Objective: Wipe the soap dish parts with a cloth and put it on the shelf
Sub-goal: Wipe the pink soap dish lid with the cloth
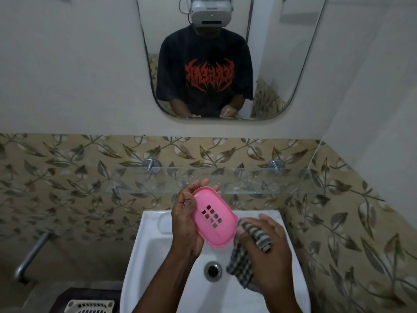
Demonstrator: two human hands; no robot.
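Note:
A pink oval soap dish part with several square drain holes is held up over the sink, tilted. My left hand grips it from the left, fingers curled round its far rim and thumb on its face. My right hand holds a dark checked cloth just right of the dish, the cloth touching the dish's lower right edge and hanging down below the hand. The glass shelf runs along the wall behind the dish.
A white sink with a metal drain lies under my hands. Two metal shelf brackets sit on the leaf-patterned tiles. A mirror hangs above. A metal pipe is at the left, a white slotted basket at the bottom left.

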